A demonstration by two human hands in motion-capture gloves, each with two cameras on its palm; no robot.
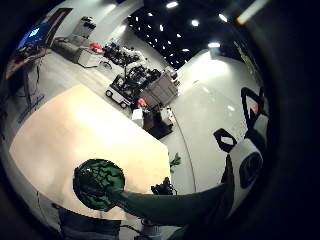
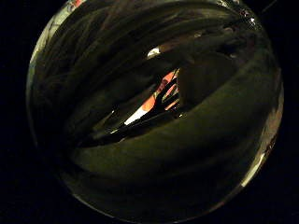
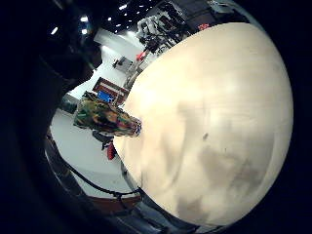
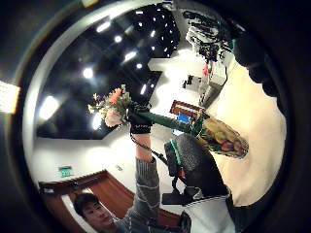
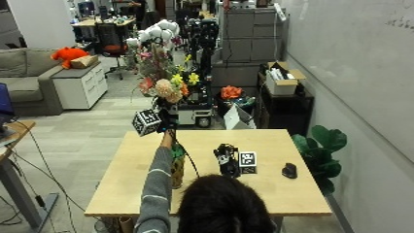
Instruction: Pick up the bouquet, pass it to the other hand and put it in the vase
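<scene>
The surface [image 5: 271,160] is a pale wooden tabletop, and the person sits at its near edge; the step in hand, as I judge it, is the last one, lowering the bouquet into the vase.

The bouquet [image 5: 167,80] is raised high above the far left part of the surface, blooms uppermost, with its green stems running down toward the vase; the right thumb side palm view suggests the stem ends are at or just inside the vase's mouth, though I cannot be sure they are in.

The vase [image 5: 177,167] stands upright on the surface below the raised arm, mottled green and yellow, partly hidden by the sleeve.

The left hand [image 5: 165,121] is clenched round the stems just under the blooms; the right hand [image 5: 226,158] rests low on the surface well apart from the vase, and whether its fingers are curled or relaxed I cannot tell.

To do this well, keep the stems gathered and in line with the vase's axis; lower straight down rather than at a slant, since a sideways push on the rim could tip a tall vase; steadying the vase with the right hand would help; let go only once the stems are seated.
</scene>
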